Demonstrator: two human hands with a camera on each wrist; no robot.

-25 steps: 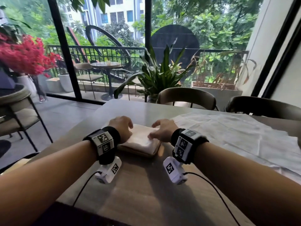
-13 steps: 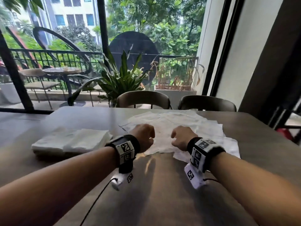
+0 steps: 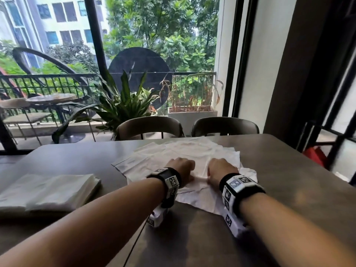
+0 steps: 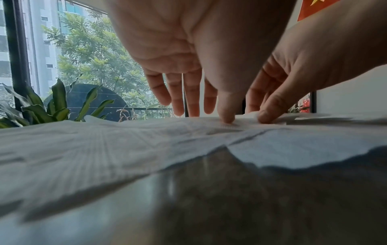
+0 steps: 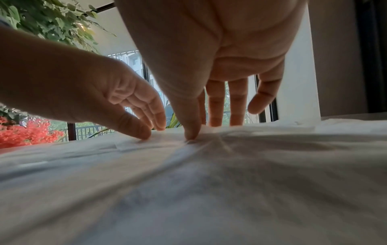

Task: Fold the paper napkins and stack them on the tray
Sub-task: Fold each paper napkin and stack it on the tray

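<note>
A loose pile of unfolded white napkins (image 3: 192,153) lies at the table's middle. My left hand (image 3: 183,167) rests on its near part, with the thumb tip pressing the top sheet (image 4: 146,136) and the other fingers nearly straight just above it. Close beside it, my right hand (image 3: 221,168) has its thumb (image 5: 189,131) and forefinger pinching a small raised ridge of the same napkin (image 5: 211,129). A stack of folded napkins (image 3: 57,189) sits at the left. The tray beneath it is almost wholly hidden.
The wooden table (image 3: 289,170) stretches bare to the right and near me. Two chairs (image 3: 150,126) stand at its far edge, with a potted plant (image 3: 123,105) and a glass wall behind them.
My hands left the folded stack on the tray and moved right to the loose pile, where both now touch the top napkin. The head view swung right with them.
</note>
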